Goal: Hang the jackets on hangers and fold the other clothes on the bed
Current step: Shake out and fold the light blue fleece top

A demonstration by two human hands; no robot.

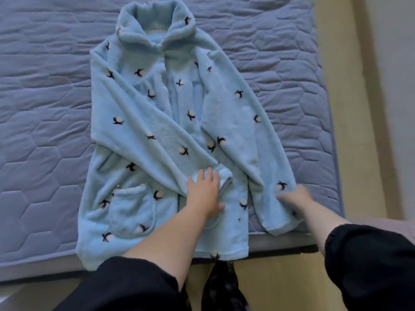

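**Head view.** A pale blue fleece top (170, 102) lies front-up on the bed (45, 113). Its long axis runs straight away from the person, with the collar (155, 21) far and the hem (224, 250) at the near mattress edge. The folded sleeve (139, 122) crosses the body diagonally. The left hand (205, 195), fingers straight and close together, presses flat on its cuff. The other sleeve (249, 135) lies lengthwise along the right side. The right hand (294, 197), the nearer one, meets its lower end but is blurred, so a pinch cannot be confirmed. The likely next move swings this sleeve leftward across the body. Both forearms reach forward and down.
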